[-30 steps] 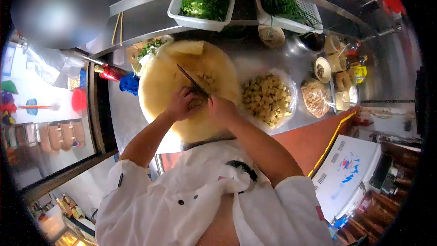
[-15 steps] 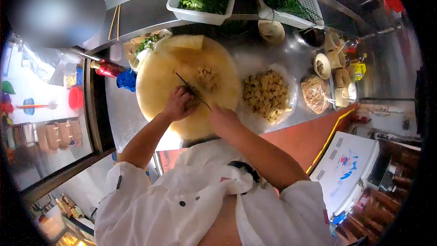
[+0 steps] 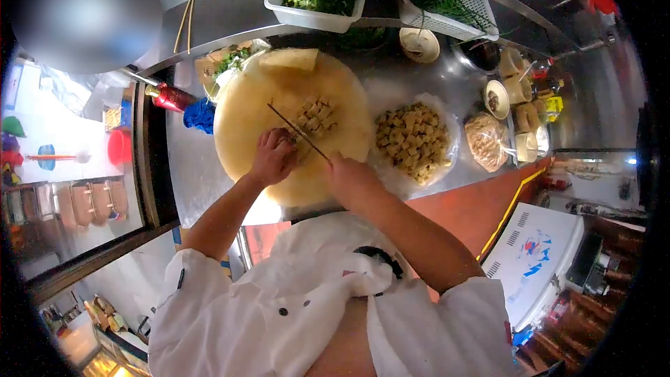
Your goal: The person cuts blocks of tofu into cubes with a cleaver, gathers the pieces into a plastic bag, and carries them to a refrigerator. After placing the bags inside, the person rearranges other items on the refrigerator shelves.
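A round, thick cutting board (image 3: pixel 241 122) lies before me. My right hand (image 3: pixel 352 180) is closed around the handle of a kitchen knife (image 3: pixel 299 130), its blade seen nearly edge-on and slanting up to the left. Just left of the blade, my left hand (image 3: pixel 274 157) has its fingers curled down over a pale, tofu-like piece, mostly hidden under them. Cut pale cubes (image 3: pixel 317 115) sit in a cluster on the blade's far side. Toward the board's back edge rests a flat pale slab (image 3: pixel 289 60).
Right of the board, a clear plastic bag (image 3: pixel 452 129) holds many pale cubes. Beyond it are a bag of light shreds (image 3: pixel 486 141) and bowls (image 3: pixel 497 100). White baskets of greens (image 3: pixel 317 22) stand on the shelf behind. A blue cloth-like bundle (image 3: pixel 199 116) lies at left.
The knife blade has turned to a more edge-on view and its handle end sits slightly higher and to the right. More of the cut cubes show beside it. Both hands keep their hold.
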{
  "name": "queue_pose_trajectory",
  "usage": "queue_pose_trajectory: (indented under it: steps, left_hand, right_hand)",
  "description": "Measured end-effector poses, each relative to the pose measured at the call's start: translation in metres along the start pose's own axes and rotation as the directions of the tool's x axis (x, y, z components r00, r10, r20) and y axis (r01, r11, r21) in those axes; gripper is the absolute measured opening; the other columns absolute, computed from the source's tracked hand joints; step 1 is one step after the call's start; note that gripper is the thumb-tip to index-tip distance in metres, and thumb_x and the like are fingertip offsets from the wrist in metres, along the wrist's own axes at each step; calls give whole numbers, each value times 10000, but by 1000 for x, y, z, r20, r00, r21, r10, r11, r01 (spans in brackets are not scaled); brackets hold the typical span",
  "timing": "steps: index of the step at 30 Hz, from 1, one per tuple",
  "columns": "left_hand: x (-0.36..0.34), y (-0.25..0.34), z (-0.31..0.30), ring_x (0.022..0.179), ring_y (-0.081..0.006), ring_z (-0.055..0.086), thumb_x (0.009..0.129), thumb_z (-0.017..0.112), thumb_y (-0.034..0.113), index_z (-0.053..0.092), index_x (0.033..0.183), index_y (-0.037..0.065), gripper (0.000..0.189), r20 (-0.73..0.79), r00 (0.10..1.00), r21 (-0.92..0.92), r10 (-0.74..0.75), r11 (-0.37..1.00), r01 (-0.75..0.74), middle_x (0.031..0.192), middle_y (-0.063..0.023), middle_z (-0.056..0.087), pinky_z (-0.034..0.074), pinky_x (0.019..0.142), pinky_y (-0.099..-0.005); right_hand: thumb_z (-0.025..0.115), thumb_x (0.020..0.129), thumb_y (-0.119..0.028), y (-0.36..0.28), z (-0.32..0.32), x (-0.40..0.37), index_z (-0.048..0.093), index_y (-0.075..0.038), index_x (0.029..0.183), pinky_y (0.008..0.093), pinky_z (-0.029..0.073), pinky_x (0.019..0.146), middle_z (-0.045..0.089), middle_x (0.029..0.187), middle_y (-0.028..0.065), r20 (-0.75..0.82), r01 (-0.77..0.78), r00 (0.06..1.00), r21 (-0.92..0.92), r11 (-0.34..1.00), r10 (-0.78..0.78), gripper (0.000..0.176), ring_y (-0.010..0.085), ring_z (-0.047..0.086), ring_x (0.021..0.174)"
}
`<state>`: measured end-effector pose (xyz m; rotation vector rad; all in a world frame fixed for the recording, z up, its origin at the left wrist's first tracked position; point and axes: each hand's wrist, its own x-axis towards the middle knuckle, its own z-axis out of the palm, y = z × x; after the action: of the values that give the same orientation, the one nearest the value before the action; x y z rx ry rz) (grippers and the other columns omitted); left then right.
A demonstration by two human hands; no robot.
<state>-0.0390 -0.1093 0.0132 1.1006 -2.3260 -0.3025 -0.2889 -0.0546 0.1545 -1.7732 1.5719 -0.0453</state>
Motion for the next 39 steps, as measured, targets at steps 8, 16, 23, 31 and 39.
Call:
queue_pose_trajectory:
  steps: [8,16,23,31,39]
  left_hand:
    - [-3,-18,21,1112,-409,550,795,740,188,670,1017,107,246,123,991,-29,45,999,-42,1160,-150,618,475,937,-525]
    - [-1,-9,5,1152,-410,552,806,736,176,677,1054,104,266,72,997,-72,2,997,3,1214,-152,620,494,951,-531]
    - [-11,5,-16,1190,-416,518,814,744,182,673,1062,101,271,-23,997,-72,-79,994,77,1237,-162,590,452,970,-543]
    - [-23,-21,14,1143,-414,533,800,733,172,678,1023,110,238,75,996,-68,-48,996,53,1181,-150,606,472,936,-516]
    - [-17,-19,7,1143,-429,560,791,731,167,695,1056,105,275,50,998,-84,-44,995,48,1207,-171,614,500,942,-522]
  right_hand:
    - [519,1014,-202,21,58,37,563,-13,1089,582,542,796,701,942,240,71,121,992,-268,956,-106,209,475,685,885]
    - [486,1043,-291,20,43,61,574,-32,1131,597,524,798,701,968,258,-101,-7,995,1,1000,7,287,496,673,884]
    - [462,1049,-257,-11,2,-16,527,11,1156,596,520,816,707,969,262,46,-9,999,17,1000,8,296,491,674,904]
    - [478,1045,-252,34,93,20,543,0,1106,579,536,815,711,967,248,-146,112,983,-33,993,-116,268,495,674,900]
    - [496,1027,-325,25,73,66,583,-48,1090,586,531,793,703,899,250,-117,-26,993,11,1000,27,298,477,678,875]
